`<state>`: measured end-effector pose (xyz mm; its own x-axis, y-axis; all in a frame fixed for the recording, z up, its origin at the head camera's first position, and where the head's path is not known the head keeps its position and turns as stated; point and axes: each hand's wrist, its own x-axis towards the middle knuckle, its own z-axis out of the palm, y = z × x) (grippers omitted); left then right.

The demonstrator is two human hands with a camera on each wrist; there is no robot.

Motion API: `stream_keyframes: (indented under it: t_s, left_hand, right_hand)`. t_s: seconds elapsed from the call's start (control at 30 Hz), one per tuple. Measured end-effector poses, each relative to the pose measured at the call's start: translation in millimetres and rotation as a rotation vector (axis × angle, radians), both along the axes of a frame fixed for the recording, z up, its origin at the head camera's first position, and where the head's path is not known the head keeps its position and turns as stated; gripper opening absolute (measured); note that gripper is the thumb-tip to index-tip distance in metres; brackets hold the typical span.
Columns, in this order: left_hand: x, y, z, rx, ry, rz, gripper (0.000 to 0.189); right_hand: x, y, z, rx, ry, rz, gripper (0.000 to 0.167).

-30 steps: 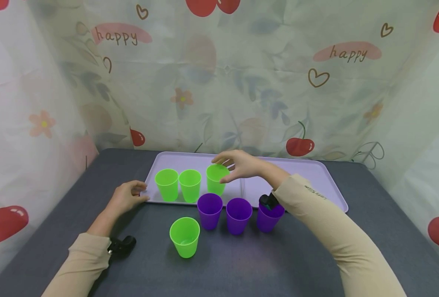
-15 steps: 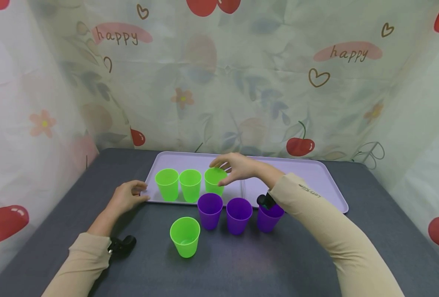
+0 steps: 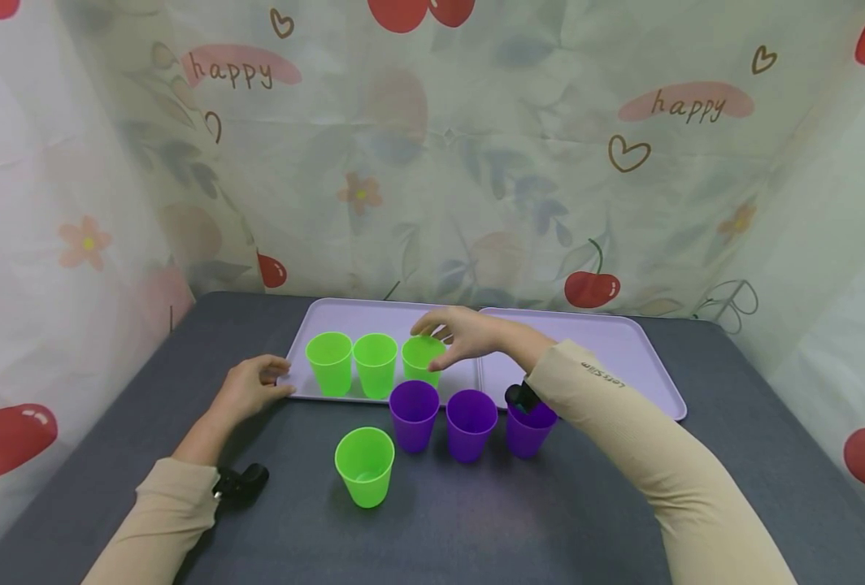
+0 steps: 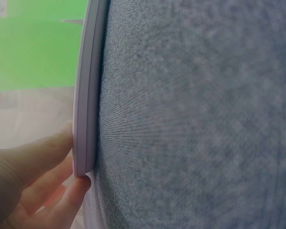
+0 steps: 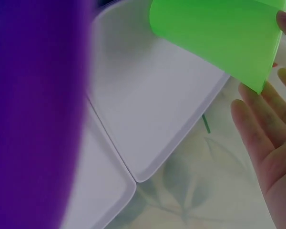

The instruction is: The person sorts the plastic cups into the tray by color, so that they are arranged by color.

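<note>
Two light purple trays lie side by side at the back of the table. On the left tray [image 3: 359, 310], three green cups stand upright in a row. My right hand [image 3: 465, 331] holds the rightmost green cup [image 3: 419, 357] by its rim; thumb and fingertips meet the rim in the right wrist view. With thumb and fingers, my left hand [image 3: 249, 388] grips the left tray's front left corner, its side wall [image 4: 88, 95] showing in the left wrist view. Nearer stand three purple cups, one [image 3: 412, 418] overlapping the tray's front edge in view, and another green cup [image 3: 365, 471].
The right tray [image 3: 586, 333] touches the left one along a seam. My right forearm passes above the rightmost purple cup [image 3: 528, 435], partly hiding it. Printed cloth [image 3: 447, 162] hangs behind and beside the dark grey table [image 3: 257, 544].
My right hand has moved slightly left and down with the rightmost green cup, bringing it closer to the cup beside it. My left hand has stayed at the tray corner.
</note>
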<state>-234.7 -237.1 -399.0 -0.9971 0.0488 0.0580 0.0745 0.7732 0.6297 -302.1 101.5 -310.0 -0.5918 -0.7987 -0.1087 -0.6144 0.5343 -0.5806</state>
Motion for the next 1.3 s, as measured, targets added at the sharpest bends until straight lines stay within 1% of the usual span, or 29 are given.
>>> stream_keyframes:
  t_s: [0.3,0.7,0.83,1.07,1.2,1.3]
  left_hand:
    - [0.0,-0.7,0.1,0.002,0.013,-0.007,0.039]
    - [-1.0,-1.4,-0.7,0.004,0.013,-0.008,0.039]
    - [-0.9,-1.2,-0.8,0.0,0.013,-0.01,0.039]
    - [-0.2,-0.8,-0.8,0.001,-0.001,-0.009,0.039]
    - [-0.2,-0.6,-0.7,0.0,0.001,-0.007,0.039]
    - [-0.3,-0.7,-0.5,0.0,0.006,-0.009,0.039]
  right_hand:
    - [-0.3,0,-1.6,0.025,0.034,0.044,0.058]
    - [-1.1,2,0.9,0.035,-0.024,0.053,0.064]
    - [-1.0,4,5.0,0.034,-0.027,0.037,0.066]
    - [0.7,11,17.2,-0.031,0.031,0.001,0.059]
    - [6.7,14,24.9,-0.071,0.06,-0.015,0.052]
    - [14.5,16,30.7,-0.101,0.07,-0.039,0.046]
